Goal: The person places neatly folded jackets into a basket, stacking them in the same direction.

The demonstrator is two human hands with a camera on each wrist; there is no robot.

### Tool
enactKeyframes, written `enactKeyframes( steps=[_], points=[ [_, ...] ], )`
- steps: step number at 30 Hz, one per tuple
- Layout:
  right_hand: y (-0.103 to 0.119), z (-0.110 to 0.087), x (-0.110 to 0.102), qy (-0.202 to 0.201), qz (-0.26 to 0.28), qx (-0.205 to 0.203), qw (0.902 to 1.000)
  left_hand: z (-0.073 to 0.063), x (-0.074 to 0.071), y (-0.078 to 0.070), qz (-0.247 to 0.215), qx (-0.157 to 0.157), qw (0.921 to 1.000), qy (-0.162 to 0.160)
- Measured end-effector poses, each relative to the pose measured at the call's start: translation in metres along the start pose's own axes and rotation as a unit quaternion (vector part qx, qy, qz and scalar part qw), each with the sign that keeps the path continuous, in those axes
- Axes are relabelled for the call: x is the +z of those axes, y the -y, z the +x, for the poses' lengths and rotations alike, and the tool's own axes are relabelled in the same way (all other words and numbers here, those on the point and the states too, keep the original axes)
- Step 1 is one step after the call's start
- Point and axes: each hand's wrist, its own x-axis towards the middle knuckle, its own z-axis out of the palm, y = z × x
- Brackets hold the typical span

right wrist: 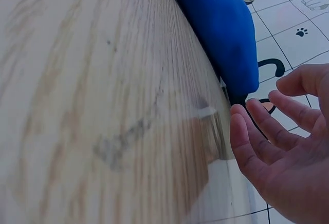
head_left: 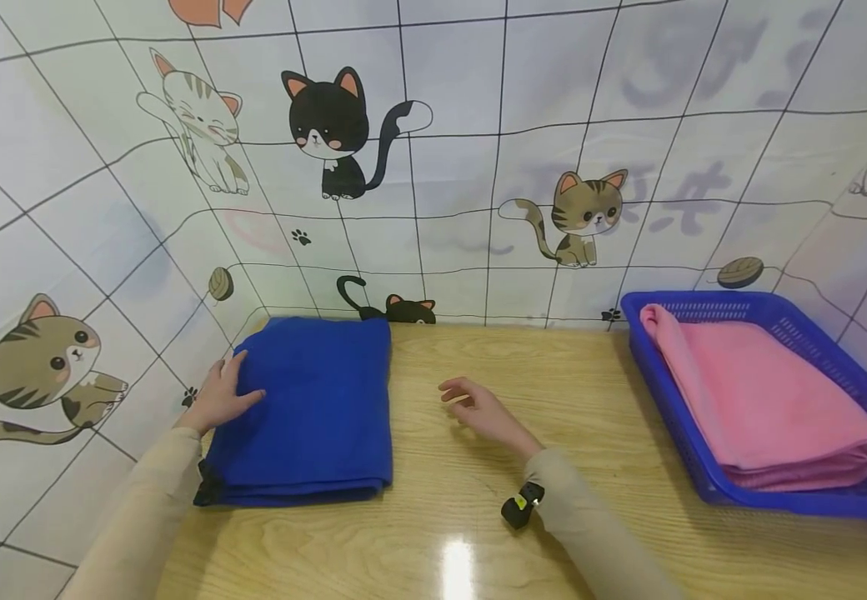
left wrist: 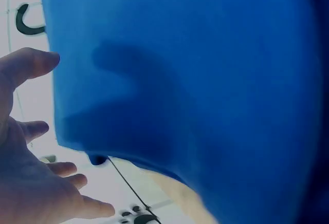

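Note:
A folded blue cloth [head_left: 313,408], which looks like a towel, lies flat on the left side of the wooden table. My left hand [head_left: 222,398] is at its left edge with fingers spread; in the left wrist view the hand [left wrist: 41,172] casts a shadow on the cloth [left wrist: 205,80], and whether it touches cannot be told. To the right of the cloth, my right hand [head_left: 482,412] hovers over the table with loosely bent fingers. In the right wrist view that hand [right wrist: 288,142] holds nothing, and the blue cloth [right wrist: 221,34] is beyond it.
A blue plastic basket [head_left: 674,417] stands at the right, with a folded pink towel [head_left: 786,392] in it. White sheeting [head_left: 463,183] printed with cats and grid lines walls the back and sides. The wooden table [head_left: 553,367] stretches between cloth and basket.

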Motion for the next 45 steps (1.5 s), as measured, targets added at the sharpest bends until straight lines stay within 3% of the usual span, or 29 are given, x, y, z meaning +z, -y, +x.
enactKeyframes(
  steps=[7, 15, 22, 29, 35, 40, 45],
  points=[
    [0.006, 0.007, 0.011, 0.013, 0.003, 0.000, 0.9999, -0.001, 0.003, 0.017, -0.011, -0.009, 0.9996, 0.025],
    [0.021, 0.021, 0.029, 0.032, -0.014, 0.000, 0.9994, 0.001, 0.008, 0.024, -0.056, -0.037, 0.9949, 0.076],
    [0.029, 0.037, 0.049, 0.050, -0.028, 0.018, 0.9982, 0.000, 0.011, 0.030, -0.071, -0.056, 0.9920, 0.088],
    [0.030, 0.055, 0.070, 0.042, -0.022, 0.027, 0.9985, 0.003, 0.007, 0.032, -0.080, -0.035, 0.9929, 0.080],
    [0.032, 0.065, 0.084, 0.023, -0.051, 0.016, 0.9983, 0.007, 0.003, 0.035, -0.089, -0.029, 0.9902, 0.103],
    [0.032, 0.071, 0.087, 0.008, -0.066, 0.030, 0.9974, 0.006, -0.006, 0.034, -0.143, -0.051, 0.9765, 0.152],
    [0.031, 0.076, 0.084, 0.019, -0.065, 0.053, 0.9963, 0.001, -0.014, 0.038, -0.226, -0.066, 0.9498, 0.206]
  ],
)
